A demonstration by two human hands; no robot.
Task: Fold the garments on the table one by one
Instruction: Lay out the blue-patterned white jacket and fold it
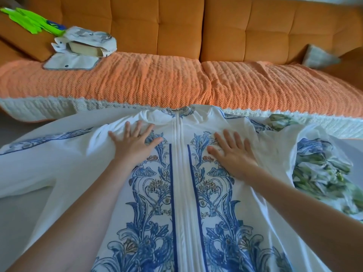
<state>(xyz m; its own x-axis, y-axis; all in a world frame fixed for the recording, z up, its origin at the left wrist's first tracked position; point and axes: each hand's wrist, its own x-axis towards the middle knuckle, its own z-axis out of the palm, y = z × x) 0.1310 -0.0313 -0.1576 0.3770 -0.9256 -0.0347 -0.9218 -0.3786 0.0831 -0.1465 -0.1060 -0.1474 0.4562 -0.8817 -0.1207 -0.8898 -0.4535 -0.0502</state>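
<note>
Neither hand grips anything: we find the left hand [135, 143] and the right hand [232, 154] both flat, palms down and fingers spread, pressed on the upper chest of a white garment [182, 193] with a blue floral print. We note the hands lie one on each side of the central white placket [179, 154], which runs down the middle between two dark blue stripes. The garment lies spread face up on the table [11, 222], its neckline at the far edge, next to the sofa [176, 26]. Its left sleeve [45, 138] extends outward toward the left edge of view.

To the right we record a second piece of cloth, white with a green leaf print [322, 173], bunched and touching the right side of the white garment; we cannot tell what kind of garment it is.

Beyond the table, an orange textured throw [137, 81] covers the sofa seat. On its far left sit a pale folded pile of fabric [82, 46] and, behind that, a bright green item [29, 20]. A small grey cushion [320, 55] rests at the far right.
</note>
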